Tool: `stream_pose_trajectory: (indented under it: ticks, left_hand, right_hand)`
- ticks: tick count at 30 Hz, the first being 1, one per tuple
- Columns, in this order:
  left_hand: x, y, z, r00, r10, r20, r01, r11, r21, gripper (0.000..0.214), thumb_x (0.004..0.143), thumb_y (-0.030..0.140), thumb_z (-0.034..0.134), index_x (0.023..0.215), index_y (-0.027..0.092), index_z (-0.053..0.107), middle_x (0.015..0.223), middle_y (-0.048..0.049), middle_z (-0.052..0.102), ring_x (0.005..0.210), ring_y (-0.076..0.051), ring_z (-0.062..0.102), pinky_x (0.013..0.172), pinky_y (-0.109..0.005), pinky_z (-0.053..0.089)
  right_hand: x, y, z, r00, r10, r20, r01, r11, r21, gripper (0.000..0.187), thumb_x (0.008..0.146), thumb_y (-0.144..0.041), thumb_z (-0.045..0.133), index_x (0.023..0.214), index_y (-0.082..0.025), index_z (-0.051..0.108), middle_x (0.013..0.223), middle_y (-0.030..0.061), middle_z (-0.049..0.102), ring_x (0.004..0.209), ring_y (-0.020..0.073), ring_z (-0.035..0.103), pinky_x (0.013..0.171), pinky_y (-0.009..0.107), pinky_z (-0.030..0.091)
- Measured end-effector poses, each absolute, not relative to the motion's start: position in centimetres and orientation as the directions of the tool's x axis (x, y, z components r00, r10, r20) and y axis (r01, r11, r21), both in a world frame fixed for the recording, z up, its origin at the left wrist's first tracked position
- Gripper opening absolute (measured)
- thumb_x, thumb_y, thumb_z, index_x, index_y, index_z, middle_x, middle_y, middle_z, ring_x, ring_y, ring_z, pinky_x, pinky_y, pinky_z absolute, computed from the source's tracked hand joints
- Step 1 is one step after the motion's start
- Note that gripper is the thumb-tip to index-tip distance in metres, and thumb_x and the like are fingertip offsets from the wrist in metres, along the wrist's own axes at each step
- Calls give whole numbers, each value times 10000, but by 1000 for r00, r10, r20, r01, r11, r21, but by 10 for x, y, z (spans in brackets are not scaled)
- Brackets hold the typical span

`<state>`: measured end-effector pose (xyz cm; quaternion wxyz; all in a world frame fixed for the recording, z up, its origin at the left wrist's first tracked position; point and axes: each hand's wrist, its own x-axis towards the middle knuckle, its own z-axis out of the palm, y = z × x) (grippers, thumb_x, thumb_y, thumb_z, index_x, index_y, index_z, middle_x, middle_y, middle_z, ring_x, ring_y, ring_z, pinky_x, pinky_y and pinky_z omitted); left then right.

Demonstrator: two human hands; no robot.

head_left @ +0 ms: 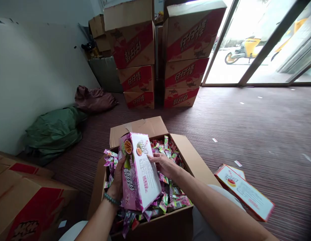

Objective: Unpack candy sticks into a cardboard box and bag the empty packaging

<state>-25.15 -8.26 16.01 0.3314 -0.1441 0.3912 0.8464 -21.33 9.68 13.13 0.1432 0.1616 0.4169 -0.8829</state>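
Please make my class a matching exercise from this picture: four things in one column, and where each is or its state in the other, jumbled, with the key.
Things
1. Pink-and-white box
2. Open carton
3. Yellow scooter
4. Red-edged box

Places and states
A. Standing outdoors
B. Lying on the floor to the right
C. Between the left hand and the right hand
D. Filled with small wrapped packets

Right pairs: 1-C, 2-D, 3-A, 4-B
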Motion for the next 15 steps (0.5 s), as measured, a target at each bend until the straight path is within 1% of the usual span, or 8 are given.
stream_pose_trajectory:
  ticks: [2,4,6,9,11,13,15]
  left_hand:
    - [-250,-82,162,-710,480,-515,-705,-476,527,523,859,408,646,1265,79,664,1089,-165,776,1086,-362,713,987,-466,562]
    - [-247,-82,163,-693,486,-532,-720,-491,490,525,872,422,627,1281,94,656,1088,-154,778,1092,-363,712,978,-473,568]
    - [-244,-84,166,-703,476,-529,-711,-493,501,501,884,396,628,1296,112,649,1081,-139,782,1074,-353,721,963,-472,578]
    - [-241,-90,171,-745,455,-488,-667,-502,550,437,900,331,622,1290,136,657,1070,-118,787,1046,-329,734,930,-454,597]
    - [-242,-94,173,-761,443,-474,-648,-519,557,420,904,323,610,1282,149,664,1069,-112,788,1029,-321,740,907,-449,608]
    - [-244,-97,171,-763,434,-479,-646,-528,552,449,880,323,640,1294,152,658,1069,-114,787,1007,-320,746,897,-449,612]
    - [-247,-97,167,-764,423,-487,-644,-531,551,505,836,280,686,1321,149,639,1058,-118,789,980,-317,752,898,-450,612]
  right_hand:
    - [-211,100,131,-904,-200,-378,409,-660,-630,499,533,-338,951,917,-127,711,934,88,776,870,226,706,874,356,515]
    - [-209,101,130,-903,-264,-340,422,-696,-581,508,547,-320,932,963,-122,720,929,90,783,881,242,724,892,371,532]
    - [-208,99,129,-901,-266,-342,423,-708,-565,505,557,-335,920,971,-122,722,919,93,787,903,254,735,898,373,544]
    - [-212,95,128,-901,-232,-367,419,-687,-594,506,543,-366,932,934,-133,709,907,94,787,917,258,738,863,360,563]
    - [-217,92,128,-904,-208,-375,413,-655,-633,507,525,-370,948,895,-142,686,877,85,782,872,243,739,812,344,574]
    - [-222,91,128,-909,-121,-399,385,-608,-694,506,513,-369,959,850,-160,644,836,66,771,780,217,731,731,326,578]
    - [-227,91,127,-905,23,-425,344,-548,-763,521,501,-357,965,820,-186,590,800,45,757,695,198,710,650,313,567]
